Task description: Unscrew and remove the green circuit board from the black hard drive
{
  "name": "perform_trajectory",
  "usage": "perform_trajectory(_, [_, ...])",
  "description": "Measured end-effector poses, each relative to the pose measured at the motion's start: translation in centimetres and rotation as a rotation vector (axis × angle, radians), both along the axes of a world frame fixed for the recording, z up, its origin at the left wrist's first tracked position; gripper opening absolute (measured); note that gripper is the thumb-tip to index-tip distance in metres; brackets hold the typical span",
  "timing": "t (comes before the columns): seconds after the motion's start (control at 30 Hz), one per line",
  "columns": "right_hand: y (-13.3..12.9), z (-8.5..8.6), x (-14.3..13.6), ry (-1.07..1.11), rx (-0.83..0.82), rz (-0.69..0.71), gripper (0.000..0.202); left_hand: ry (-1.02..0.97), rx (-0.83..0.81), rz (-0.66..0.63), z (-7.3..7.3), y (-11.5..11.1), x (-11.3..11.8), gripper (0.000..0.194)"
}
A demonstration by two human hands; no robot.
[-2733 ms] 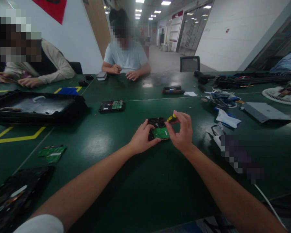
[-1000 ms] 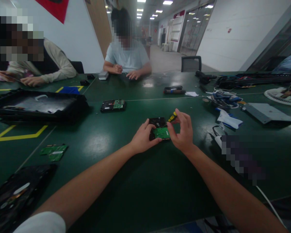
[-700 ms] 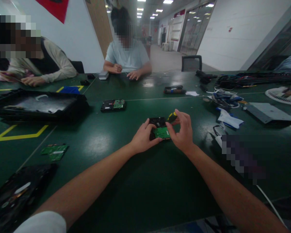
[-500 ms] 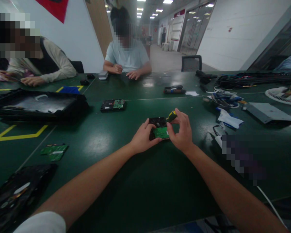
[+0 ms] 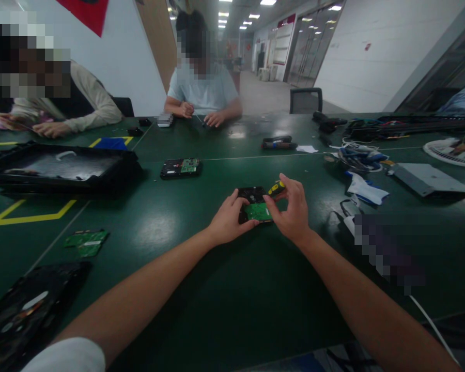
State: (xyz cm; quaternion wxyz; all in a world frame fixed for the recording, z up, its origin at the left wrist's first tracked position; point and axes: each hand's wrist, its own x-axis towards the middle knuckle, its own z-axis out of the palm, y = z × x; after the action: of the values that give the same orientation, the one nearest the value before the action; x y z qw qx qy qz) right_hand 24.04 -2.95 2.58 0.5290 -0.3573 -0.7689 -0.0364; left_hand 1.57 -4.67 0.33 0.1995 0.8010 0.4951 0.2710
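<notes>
A hard drive (image 5: 251,194) lies on the green table in front of me, its green circuit board (image 5: 258,212) facing up. My left hand (image 5: 229,218) grips the drive's left side, thumb along the near edge and fingers at the far edge. Between the fingers and thumb of my right hand (image 5: 292,210) is a small yellow-and-black screwdriver (image 5: 276,188), tilted over the drive's right side. The right hand hides the screwdriver's tip, so I cannot tell what it touches.
Another hard drive (image 5: 181,168) lies beyond my left hand. Loose circuit boards (image 5: 87,243) and a black drive body (image 5: 31,310) are at left, near a black tray (image 5: 62,163). Cables (image 5: 360,156) and a metal box (image 5: 430,181) lie right. A person (image 5: 203,95) sits opposite.
The screwdriver handle has turned, showing more yellow, and my right-hand fingers have shifted slightly. My left hand and the hard drive stay in place.
</notes>
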Motion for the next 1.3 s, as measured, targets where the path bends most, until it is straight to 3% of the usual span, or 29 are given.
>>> perform_trajectory(1.3, [-0.22, 0.18, -0.32, -0.005, 0.007, -0.027, 0.075, 0.01, 0.008, -0.001, 0.11, -0.06, 0.07, 0.058])
